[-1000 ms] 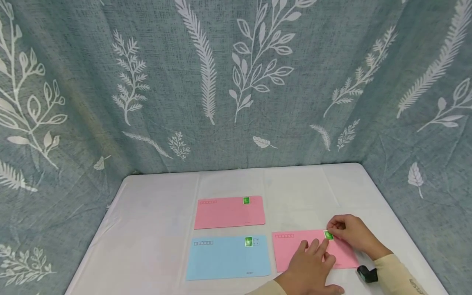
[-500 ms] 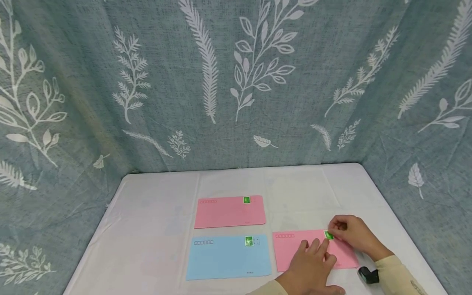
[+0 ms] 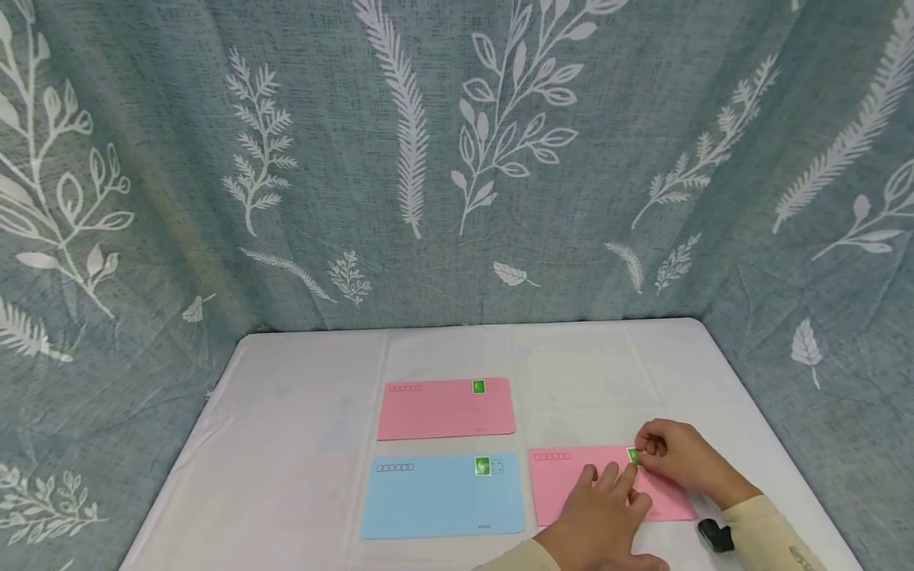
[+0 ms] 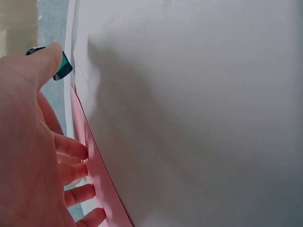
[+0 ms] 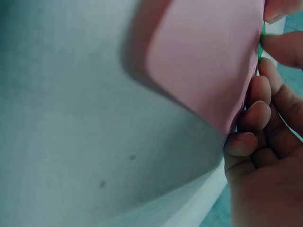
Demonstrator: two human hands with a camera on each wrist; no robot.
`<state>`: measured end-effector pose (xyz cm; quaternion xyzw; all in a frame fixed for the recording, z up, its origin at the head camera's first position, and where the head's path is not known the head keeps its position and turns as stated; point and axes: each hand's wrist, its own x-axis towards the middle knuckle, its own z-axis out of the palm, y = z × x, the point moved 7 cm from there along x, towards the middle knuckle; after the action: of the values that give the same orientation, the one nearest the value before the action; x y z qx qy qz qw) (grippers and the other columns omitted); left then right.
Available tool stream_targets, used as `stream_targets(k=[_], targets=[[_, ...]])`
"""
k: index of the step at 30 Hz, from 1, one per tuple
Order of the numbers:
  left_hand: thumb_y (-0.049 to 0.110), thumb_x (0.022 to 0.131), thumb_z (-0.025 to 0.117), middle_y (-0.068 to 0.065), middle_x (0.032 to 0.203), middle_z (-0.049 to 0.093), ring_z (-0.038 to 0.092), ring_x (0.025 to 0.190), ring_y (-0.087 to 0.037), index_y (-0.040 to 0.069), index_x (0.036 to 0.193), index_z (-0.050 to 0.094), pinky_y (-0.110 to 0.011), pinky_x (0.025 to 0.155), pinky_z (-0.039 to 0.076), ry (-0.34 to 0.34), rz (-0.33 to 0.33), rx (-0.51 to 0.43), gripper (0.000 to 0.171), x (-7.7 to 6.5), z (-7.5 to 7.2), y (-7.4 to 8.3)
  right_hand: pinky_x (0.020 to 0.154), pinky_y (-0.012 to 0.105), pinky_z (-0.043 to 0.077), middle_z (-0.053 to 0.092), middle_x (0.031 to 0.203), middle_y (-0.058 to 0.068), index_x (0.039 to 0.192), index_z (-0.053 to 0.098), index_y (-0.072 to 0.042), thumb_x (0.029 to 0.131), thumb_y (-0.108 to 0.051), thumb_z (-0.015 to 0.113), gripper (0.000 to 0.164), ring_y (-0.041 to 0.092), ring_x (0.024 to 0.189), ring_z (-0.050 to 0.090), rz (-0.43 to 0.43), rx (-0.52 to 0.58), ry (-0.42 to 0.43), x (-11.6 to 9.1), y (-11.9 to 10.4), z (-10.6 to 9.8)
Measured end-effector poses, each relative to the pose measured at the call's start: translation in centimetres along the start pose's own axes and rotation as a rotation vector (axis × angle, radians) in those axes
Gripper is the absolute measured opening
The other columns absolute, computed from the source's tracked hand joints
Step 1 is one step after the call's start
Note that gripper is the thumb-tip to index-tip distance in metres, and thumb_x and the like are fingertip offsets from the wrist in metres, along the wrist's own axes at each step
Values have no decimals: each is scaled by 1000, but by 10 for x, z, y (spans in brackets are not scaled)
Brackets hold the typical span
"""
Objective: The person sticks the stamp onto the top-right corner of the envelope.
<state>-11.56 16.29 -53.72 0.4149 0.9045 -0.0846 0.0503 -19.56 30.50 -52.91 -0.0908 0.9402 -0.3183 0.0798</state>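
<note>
On the table's right side lies a pink envelope (image 3: 564, 480) with a row of small postcode boxes. My left hand (image 3: 600, 519) rests on it with spread fingers, which also reach over its edge in the left wrist view. At its upper right corner is a green stamp (image 3: 632, 456), partly covered. The thumb and curled forefinger of my right hand (image 3: 678, 456) pinch that stamp against the paper. In the right wrist view the thumb lies on the stamp (image 5: 261, 46), and the other fingers are curled along the envelope's edge (image 5: 203, 52).
Left of the hands lie a blue envelope (image 3: 443, 507) and, behind it, another pink envelope (image 3: 435, 416), each bearing a green stamp. A small black device (image 3: 716, 536) sits by the right sleeve. A leaf-patterned curtain (image 3: 443, 277) closes off the white table's (image 3: 307, 412) back and sides.
The right thumb has shifted slightly left and down, covering more of the stamp. The left hand stays in place on the envelope.
</note>
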Motion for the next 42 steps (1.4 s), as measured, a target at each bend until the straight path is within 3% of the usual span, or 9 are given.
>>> stream_targets(k=[14,20,30,36,42], targets=[[97,90,38,15,169,31,31,139,-7,45,132,52,-35,109,34,-37,-12,-9,67,-1,2,-2,66,28,44,54,79,-5,90,68,-14,93,-8,82,16,12,74,51,-15,-19,38,-1,4,6],[96,92,36,15,169,30,31,138,-7,46,132,52,-35,108,34,-58,1,-19,66,-1,3,0,64,28,43,54,78,-5,89,67,-15,92,-6,81,16,13,73,51,17,-33,31,-2,6,8],[95,94,32,16,169,28,31,139,-6,46,137,49,-35,108,34,-89,19,-24,67,-3,3,-1,63,28,44,54,77,-6,88,67,-13,90,-3,79,15,8,71,50,-45,-33,1,-2,-7,3],[93,95,33,15,170,29,31,144,-7,46,141,51,-36,109,35,-55,2,-20,69,1,-3,-10,63,28,44,54,76,-5,86,66,-13,90,-1,77,17,10,70,50,-50,-29,18,9,-11,-2],[85,97,48,17,170,29,34,135,-4,41,131,54,-32,104,38,-65,35,-27,56,3,5,-7,60,27,43,53,75,-6,85,64,-14,89,-2,78,18,7,68,48,-50,-32,-28,3,-11,2]])
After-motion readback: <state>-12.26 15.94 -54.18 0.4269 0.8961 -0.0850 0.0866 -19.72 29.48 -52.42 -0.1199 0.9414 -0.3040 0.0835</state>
